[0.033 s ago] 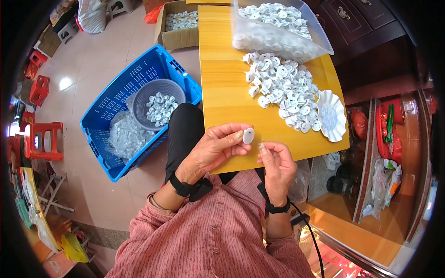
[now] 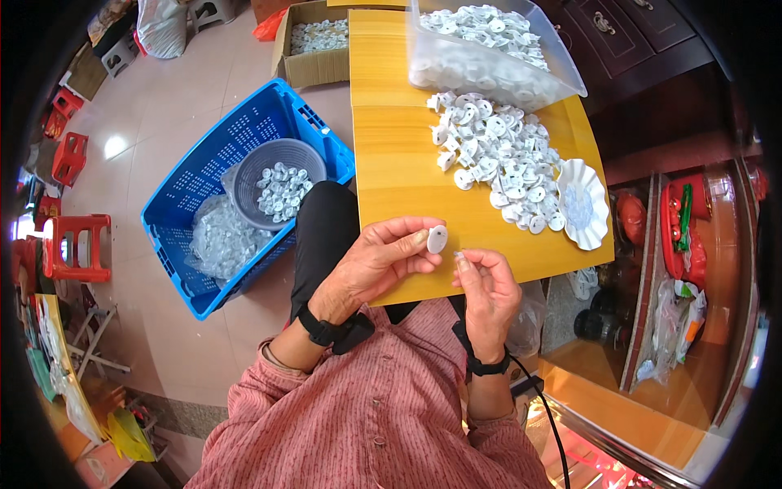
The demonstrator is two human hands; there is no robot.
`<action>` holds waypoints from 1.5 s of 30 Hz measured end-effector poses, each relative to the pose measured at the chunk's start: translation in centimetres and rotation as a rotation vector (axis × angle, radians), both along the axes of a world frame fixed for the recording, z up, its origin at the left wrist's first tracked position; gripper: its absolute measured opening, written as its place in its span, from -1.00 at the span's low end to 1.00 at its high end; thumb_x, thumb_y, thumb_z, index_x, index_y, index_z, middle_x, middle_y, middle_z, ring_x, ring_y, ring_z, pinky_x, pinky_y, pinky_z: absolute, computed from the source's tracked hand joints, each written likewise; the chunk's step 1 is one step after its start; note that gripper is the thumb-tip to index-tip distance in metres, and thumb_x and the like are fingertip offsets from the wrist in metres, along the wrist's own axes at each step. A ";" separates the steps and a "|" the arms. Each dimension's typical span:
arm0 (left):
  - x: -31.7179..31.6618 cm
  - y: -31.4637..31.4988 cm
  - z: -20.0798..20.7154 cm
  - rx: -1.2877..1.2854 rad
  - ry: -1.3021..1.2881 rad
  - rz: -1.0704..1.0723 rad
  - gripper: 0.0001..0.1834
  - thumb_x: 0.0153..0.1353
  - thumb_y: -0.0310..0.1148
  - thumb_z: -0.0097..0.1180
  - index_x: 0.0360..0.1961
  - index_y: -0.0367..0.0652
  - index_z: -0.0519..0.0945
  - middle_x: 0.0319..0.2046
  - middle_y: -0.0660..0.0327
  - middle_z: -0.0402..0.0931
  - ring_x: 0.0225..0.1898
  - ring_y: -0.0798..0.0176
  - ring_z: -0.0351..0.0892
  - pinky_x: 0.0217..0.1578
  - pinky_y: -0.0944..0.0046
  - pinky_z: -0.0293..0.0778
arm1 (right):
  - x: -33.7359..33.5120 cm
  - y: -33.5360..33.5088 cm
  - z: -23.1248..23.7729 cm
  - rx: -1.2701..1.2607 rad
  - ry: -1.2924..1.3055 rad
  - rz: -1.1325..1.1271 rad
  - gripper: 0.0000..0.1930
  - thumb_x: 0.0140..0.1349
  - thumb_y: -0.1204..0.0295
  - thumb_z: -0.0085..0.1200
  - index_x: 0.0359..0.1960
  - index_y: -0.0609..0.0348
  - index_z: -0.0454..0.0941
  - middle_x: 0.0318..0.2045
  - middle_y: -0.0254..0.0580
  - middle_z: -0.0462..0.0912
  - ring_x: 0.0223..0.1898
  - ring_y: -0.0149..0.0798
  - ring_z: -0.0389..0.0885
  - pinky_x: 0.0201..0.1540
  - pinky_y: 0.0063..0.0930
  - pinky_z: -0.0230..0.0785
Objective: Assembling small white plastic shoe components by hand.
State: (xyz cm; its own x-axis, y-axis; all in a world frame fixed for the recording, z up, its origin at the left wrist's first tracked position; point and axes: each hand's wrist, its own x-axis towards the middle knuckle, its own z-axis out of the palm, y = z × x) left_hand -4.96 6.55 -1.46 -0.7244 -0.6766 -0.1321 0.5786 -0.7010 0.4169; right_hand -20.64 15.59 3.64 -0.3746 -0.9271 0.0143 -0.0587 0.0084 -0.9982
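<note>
Pinched between the thumb and fingers of my left hand is a white round plastic piece, its flat disc face turned to the right. Just right of it, my right hand is closed in a pinch on a tiny whitish piece, too small to make out its kind. The two hands are apart, over the near edge of the yellow wooden table. Beyond them lies a heap of similar white plastic pieces. A white wavy-rimmed dish with small clear bits in it touches the heap's right side.
A clear plastic bin of white pieces stands at the table's far end. On the floor to the left, a blue crate holds a grey basin and a plastic bag. A cardboard box stands behind. A black cable runs from my right wrist.
</note>
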 end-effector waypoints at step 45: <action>-0.1 0.4 0.5 -0.365 -0.257 0.033 -0.71 0.31 -0.52 0.14 0.05 -0.32 0.58 -0.11 0.19 0.61 -0.14 0.37 0.60 -0.06 0.36 0.56 | 0.8 -1.5 1.5 -0.059 0.566 0.010 -0.78 0.10 0.67 0.19 -0.21 0.26 0.51 -0.49 -0.22 0.63 -0.55 -0.42 0.55 -0.46 -0.53 0.45</action>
